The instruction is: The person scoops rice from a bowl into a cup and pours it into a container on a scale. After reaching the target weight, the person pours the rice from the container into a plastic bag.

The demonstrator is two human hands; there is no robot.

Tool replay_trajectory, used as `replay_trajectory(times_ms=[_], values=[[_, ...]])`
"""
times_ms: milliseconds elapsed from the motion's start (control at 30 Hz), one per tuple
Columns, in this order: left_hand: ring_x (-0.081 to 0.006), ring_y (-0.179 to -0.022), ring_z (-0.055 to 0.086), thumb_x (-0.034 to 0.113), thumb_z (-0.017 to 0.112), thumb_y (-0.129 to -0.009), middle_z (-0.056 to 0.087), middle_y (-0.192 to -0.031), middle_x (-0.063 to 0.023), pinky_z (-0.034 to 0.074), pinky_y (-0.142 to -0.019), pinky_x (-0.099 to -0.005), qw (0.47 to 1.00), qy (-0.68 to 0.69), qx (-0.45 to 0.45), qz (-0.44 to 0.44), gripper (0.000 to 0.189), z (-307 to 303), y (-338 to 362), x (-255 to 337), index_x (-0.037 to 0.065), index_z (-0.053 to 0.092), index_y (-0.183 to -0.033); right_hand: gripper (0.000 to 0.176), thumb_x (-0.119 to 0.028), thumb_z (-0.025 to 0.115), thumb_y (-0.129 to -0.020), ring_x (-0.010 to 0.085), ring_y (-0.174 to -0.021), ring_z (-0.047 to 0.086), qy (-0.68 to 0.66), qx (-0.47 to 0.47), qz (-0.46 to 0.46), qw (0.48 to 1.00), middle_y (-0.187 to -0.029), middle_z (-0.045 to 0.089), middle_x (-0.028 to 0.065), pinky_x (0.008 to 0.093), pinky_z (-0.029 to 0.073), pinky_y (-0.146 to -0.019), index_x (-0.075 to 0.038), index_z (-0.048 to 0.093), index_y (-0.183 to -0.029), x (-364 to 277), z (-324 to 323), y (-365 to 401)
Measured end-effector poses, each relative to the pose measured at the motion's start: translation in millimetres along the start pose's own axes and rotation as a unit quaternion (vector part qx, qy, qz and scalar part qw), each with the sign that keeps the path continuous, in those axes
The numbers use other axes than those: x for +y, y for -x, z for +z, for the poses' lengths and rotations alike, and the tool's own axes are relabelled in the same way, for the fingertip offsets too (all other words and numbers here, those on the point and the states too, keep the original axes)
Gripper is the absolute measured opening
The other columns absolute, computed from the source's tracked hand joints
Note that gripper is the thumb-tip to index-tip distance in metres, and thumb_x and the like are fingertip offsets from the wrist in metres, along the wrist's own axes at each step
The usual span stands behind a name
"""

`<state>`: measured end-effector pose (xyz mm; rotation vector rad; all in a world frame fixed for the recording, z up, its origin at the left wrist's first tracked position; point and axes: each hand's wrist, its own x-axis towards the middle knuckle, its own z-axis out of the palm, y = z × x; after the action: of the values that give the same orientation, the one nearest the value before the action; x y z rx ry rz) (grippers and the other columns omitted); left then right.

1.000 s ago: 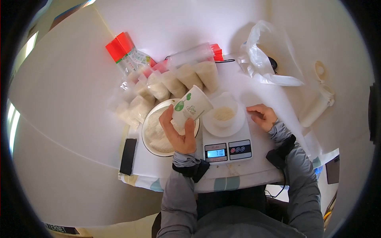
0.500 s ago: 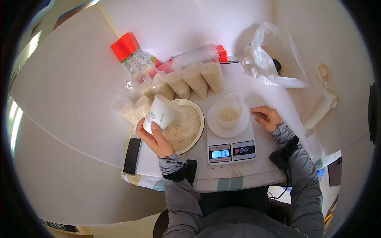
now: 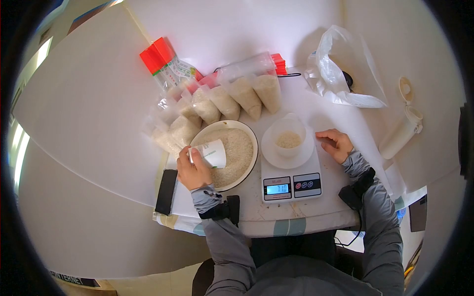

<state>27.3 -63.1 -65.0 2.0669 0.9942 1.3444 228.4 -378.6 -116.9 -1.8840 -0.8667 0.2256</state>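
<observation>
My left hand (image 3: 193, 170) grips a white paper cup (image 3: 213, 154), tipped on its side with its mouth toward the grains in a white, dark-rimmed bowl (image 3: 256, 148). What is inside the cup is hidden. Pale rice-like grains (image 3: 237, 149) fill the bowl. My right hand (image 3: 336, 144) rests on the table beside the scale, fingers loosely curled and apart, nothing in them. A translucent cup (image 3: 289, 136) with some grains stands on a round white plate (image 3: 272, 159) on the digital scale (image 3: 291, 186), whose display reads 71.0.
Several grain-filled clear bags (image 3: 224, 103) line the back of the bowl. Red-topped packets (image 3: 163, 56) lie behind them. A white plastic bag (image 3: 340, 81) and an open pale bottle (image 3: 402, 132) are at the right. A black phone (image 3: 166, 192) lies at the left.
My left hand has lowered the paper cup and tipped it from nearly upright onto its side over the bowl. My right hand stays beside the scale, and the display reads the same.
</observation>
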Motion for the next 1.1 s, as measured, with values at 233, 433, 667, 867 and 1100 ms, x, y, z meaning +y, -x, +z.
replay_trajectory(times_ms=[233,433,667,867,1100], values=[[-0.0330,-0.094,0.051,0.040,0.047,-0.086,0.058,-0.097,-0.0148,0.034,-0.084,-0.0448,0.968,-0.220,-0.114,0.027,0.039,7.1,5.7,3.5,0.006,0.056,-0.103,0.033,0.006,0.051,-0.078,0.0202,-0.100,0.053,-0.009,-0.002,-0.007,1.000,-0.104,0.053,0.0111,0.0280,0.042,-0.089,0.000,0.057,-0.110,3.5,-0.2,-0.3],[-0.0326,-0.097,0.046,0.024,0.052,-0.086,0.055,-0.102,-0.0156,0.036,-0.085,-0.0403,0.980,-0.069,-0.065,0.174,0.027,5.1,7.2,7.0,0.006,0.058,-0.105,0.032,0.003,0.053,-0.076,0.0210,-0.090,0.055,-0.004,0.021,-0.031,0.999,-0.097,0.056,0.0118,0.0279,0.044,-0.081,-0.001,0.058,-0.108,5.3,2.5,-1.1],[-0.0369,-0.096,0.045,0.002,0.052,-0.064,0.052,-0.103,-0.0188,0.036,-0.089,-0.0411,0.960,-0.112,-0.121,0.228,0.045,4.2,8.0,2.0,0.004,0.058,-0.109,0.031,0.000,0.055,-0.076,0.0223,-0.082,0.057,-0.006,0.038,-0.049,0.998,-0.092,0.058,0.0129,0.0285,0.046,-0.076,-0.003,0.059,-0.106,8.2,3.7,-1.8],[-0.0376,-0.103,0.041,0.000,0.055,-0.056,0.047,-0.112,-0.0186,0.034,-0.091,-0.0425,0.957,-0.128,-0.153,0.213,0.059,4.8,11.4,5.3,0.003,0.053,-0.116,0.031,0.000,0.055,-0.075,0.0226,-0.083,0.056,-0.007,0.039,-0.057,0.998,-0.094,0.057,0.0134,0.0292,0.046,-0.076,-0.003,0.060,-0.106,7.8,3.5,-1.7],[-0.0386,-0.102,0.041,-0.004,0.056,-0.055,0.046,-0.113,-0.0187,0.034,-0.092,-0.0426,0.959,-0.115,-0.178,0.189,0.062,8.2,13.5,3.7,0.004,0.051,-0.116,0.031,0.000,0.055,-0.075,0.0244,-0.084,0.057,-0.005,0.038,-0.059,0.998,-0.094,0.057,0.0142,0.0296,0.046,-0.077,-0.003,0.060,-0.106,8.9,3.6,-2.5]])
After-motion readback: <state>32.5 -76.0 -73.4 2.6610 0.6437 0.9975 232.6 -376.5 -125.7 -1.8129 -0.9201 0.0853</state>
